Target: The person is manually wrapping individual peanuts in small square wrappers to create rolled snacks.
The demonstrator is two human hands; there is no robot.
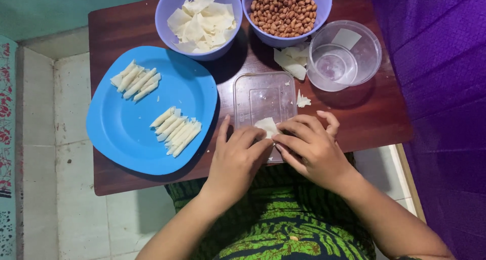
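Both hands' (276,151) fingertips pinched on wrapper (267,125)

Both bare forearms rise from six o'clock and converge toward the centre. The left hand (237,160) lies palm down, fingers pointing to one o'clock, thumb spread toward twelve. The right hand (310,147) lies palm down, fingers curled toward nine o'clock, its fingertips meeting the left hand's fingertips, pinching together.
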